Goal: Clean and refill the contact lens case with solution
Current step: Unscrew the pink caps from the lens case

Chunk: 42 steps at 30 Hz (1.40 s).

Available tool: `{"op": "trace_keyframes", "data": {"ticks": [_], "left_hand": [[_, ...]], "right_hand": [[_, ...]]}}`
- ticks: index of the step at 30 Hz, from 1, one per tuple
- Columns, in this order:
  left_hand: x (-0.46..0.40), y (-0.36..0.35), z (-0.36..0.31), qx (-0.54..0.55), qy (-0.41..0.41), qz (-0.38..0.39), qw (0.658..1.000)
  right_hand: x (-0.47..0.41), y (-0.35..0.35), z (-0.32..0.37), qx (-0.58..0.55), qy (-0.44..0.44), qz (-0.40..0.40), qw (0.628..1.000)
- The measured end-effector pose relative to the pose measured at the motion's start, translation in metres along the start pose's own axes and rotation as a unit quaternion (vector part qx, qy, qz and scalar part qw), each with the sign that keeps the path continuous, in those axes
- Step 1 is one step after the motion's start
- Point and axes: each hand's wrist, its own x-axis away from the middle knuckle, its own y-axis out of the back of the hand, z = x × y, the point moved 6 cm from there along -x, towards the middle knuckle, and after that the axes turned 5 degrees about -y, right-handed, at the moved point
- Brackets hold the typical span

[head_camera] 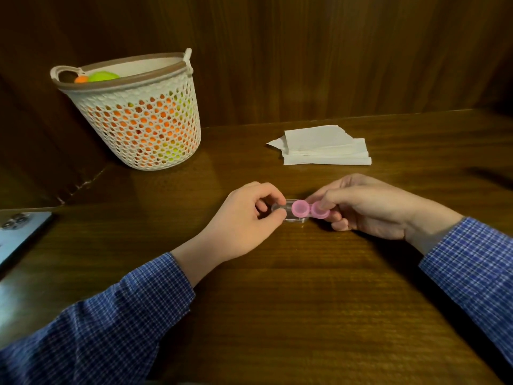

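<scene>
Brown wood is all around: the surface is dark wood, and a wooden wall stands up behind it and on the far left side too. The near part of the surface, between the two blue checked sleeves, is wide and flat with room to move. More bare wood lies to the far right.

At the far left edge lies a phone (you can see its little camera rings), partly cut off by the picture. Behind it, in the back left corner near the wall, stands a white basket full of holes, with orange and green things showing inside it.

The left hand comes in from the lower left. Its thumb and first finger pinch the left end of a clear flat holder, and the other fingers are curled in. The holder rests on the surface in the middle.

On that holder sits the pink contact lens case, two round cups joined side by side. It lies right between the two hands, touching both.

The right hand comes in from the right. Its fingers pinch the right cup of the case from above, and the thumb seems to be tucked under it.

Behind the hands, well apart from them, lies a small pile of white tissues, near the back wall. Nothing stands between the hands and the tissues.
</scene>
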Motion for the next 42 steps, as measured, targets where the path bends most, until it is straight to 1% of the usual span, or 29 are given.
{"op": "trace_keyframes", "data": {"ticks": [9, 12, 15, 18, 22, 26, 29, 30, 31, 33, 35, 37, 42], "left_hand": [[-0.001, -0.002, -0.001, -0.003, 0.002, -0.008, 1.0], [0.0, -0.003, -0.002, -0.024, 0.004, -0.012, 1.0], [-0.001, -0.001, -0.002, -0.054, 0.005, -0.032, 0.998], [-0.007, 0.0, -0.004, -0.086, 0.008, -0.044, 0.995], [-0.017, 0.003, -0.004, -0.109, 0.001, -0.063, 0.992], [-0.017, 0.009, -0.004, -0.099, 0.005, -0.097, 0.99], [-0.01, 0.017, -0.017, -0.078, -0.05, -0.142, 0.985], [-0.007, 0.017, -0.024, -0.067, -0.081, -0.139, 0.985], [-0.004, 0.014, -0.03, -0.057, -0.116, -0.118, 0.985], [0.002, 0.0, -0.04, -0.054, -0.171, -0.041, 0.983], [0.005, -0.012, -0.043, -0.059, -0.195, 0.021, 0.979], [0.004, -0.017, -0.042, -0.056, -0.205, 0.04, 0.976], [0.001, -0.014, -0.033, -0.045, -0.189, 0.043, 0.98]], "right_hand": [[-0.001, -0.001, 0.0, 0.003, -0.001, -0.011, 1.0], [-0.001, 0.001, 0.0, -0.009, -0.004, -0.01, 1.0], [-0.001, 0.003, -0.001, -0.025, -0.01, -0.007, 1.0], [0.0, 0.006, 0.0, -0.017, -0.01, -0.006, 1.0], [0.001, 0.009, 0.001, 0.037, 0.004, -0.012, 0.999], [0.003, 0.012, 0.005, 0.145, 0.037, -0.026, 0.988], [0.005, 0.01, 0.007, 0.191, 0.056, -0.016, 0.98], [0.006, 0.01, 0.008, 0.21, 0.063, -0.017, 0.975], [0.006, 0.009, 0.008, 0.229, 0.07, -0.019, 0.971], [0.007, 0.008, 0.009, 0.258, 0.085, -0.018, 0.962], [0.007, 0.007, 0.009, 0.283, 0.096, -0.016, 0.954], [0.006, 0.006, 0.009, 0.301, 0.104, -0.023, 0.948], [0.005, 0.004, 0.008, 0.306, 0.119, -0.041, 0.944]]}}
